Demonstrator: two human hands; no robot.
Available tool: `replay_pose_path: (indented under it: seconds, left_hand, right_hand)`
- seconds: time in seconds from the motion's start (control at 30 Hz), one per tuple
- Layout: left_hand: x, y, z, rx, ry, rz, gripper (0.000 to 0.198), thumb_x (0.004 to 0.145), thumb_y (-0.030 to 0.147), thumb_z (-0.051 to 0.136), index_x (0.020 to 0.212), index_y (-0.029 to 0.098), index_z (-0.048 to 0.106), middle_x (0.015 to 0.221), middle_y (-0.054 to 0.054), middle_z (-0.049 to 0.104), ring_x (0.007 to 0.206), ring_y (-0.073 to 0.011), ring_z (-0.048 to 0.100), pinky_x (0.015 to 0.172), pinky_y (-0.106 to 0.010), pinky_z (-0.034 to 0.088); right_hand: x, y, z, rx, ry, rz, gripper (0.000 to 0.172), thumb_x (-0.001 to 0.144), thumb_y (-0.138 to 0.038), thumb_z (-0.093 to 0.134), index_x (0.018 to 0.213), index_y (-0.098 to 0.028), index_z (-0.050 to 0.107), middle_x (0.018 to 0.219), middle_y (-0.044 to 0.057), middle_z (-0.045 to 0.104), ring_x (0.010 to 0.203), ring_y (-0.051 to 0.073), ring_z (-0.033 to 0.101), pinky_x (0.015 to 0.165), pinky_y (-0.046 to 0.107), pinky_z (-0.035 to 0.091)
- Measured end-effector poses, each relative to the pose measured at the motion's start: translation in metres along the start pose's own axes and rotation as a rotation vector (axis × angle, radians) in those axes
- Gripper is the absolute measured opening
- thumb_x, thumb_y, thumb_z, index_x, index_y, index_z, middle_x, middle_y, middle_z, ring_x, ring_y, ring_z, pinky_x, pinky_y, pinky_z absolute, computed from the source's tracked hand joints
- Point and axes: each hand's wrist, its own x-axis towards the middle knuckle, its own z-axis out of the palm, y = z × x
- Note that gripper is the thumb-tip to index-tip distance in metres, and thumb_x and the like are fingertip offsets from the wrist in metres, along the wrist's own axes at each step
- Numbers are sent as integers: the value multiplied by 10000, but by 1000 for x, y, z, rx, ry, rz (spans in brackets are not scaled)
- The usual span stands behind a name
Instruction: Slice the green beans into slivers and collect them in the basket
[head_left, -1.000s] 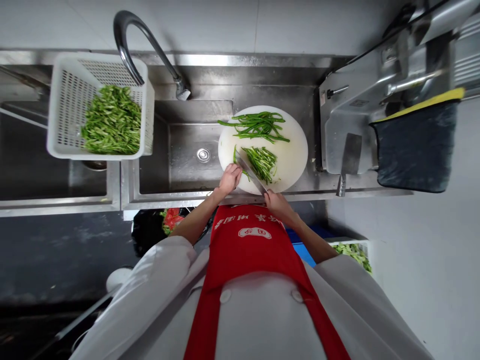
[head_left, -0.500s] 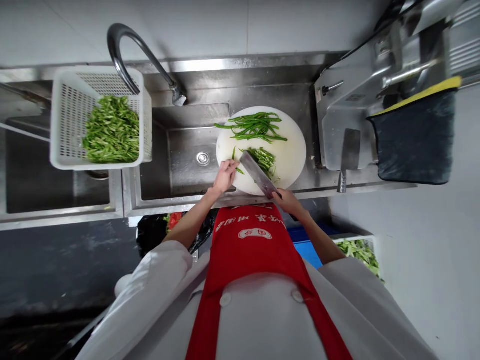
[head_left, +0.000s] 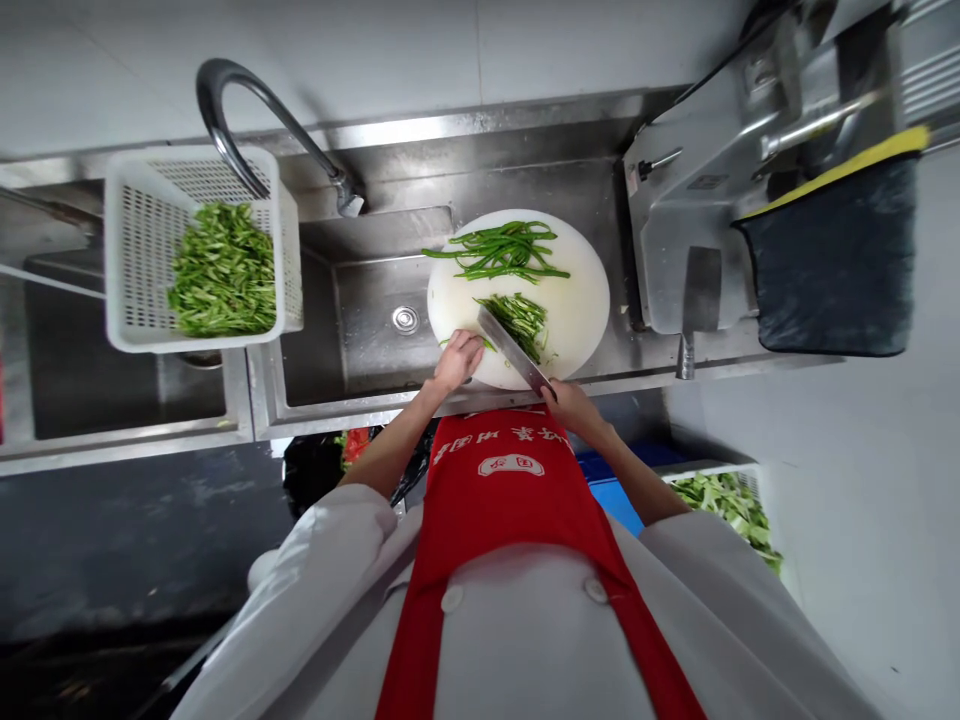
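Note:
In the head view my right hand [head_left: 571, 406] grips a cleaver [head_left: 514, 350] by its handle, the blade slanting up and left over a round white cutting board [head_left: 589, 285]. Left of the blade, my left hand [head_left: 459, 360] is closed on a thin green pepper [head_left: 489, 344], which shows at both sides of the fingers. A pile of cut green peppers [head_left: 521, 318] lies just right of the blade. Whole long green peppers [head_left: 510, 250] are spread across the board's far side.
A white plastic basket [head_left: 289, 250] of cut green pieces stands at left beneath a curved faucet [head_left: 225, 120]. The sink basin [head_left: 367, 330] lies left of the board. A second cleaver [head_left: 701, 290] and a dark yellow-edged cloth [head_left: 832, 260] are at right. Below right is a crate of greens [head_left: 731, 510].
My left hand has drawn a little toward me and turned with the pepper, its fingers more curled. The cleaver blade has tipped more upright beside the cut pile. The view has shifted slightly.

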Motion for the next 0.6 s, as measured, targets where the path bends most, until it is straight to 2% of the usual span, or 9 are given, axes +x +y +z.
replay_pose_path:
  seconds: [0.2, 0.37, 0.6]
  left_hand:
    - [0, -3, 5, -44, 34, -25, 229, 1004, 216, 457, 1066, 194, 676, 1088, -107, 632, 1048, -252, 539, 958, -419, 486]
    - [2, -3, 9, -53, 33, -45, 200, 990, 205, 488, 1060, 207, 676, 1105, -99, 630, 1040, -252, 543, 955, -415, 475]
    - [4, 1, 8, -39, 19, -43, 253, 1011, 222, 422, 1018, 204, 674, 999, -98, 617, 986, -254, 548, 934, -432, 485]
  right_hand:
    - [-11, -27, 3, -81, -66, 48, 421, 1084, -366, 257, 1191, -140, 596, 969, 168, 730, 892, 262, 700, 780, 304, 431]
    - [9, -47, 0, -87, -57, 26, 416, 1080, -315, 249, 1205, -129, 600, 997, 183, 732, 927, 273, 705, 803, 314, 456]
    - [23, -50, -8, -70, -30, -19, 417, 1080, -330, 283, 1157, -123, 637, 1012, 187, 728, 975, 266, 695, 870, 306, 451]
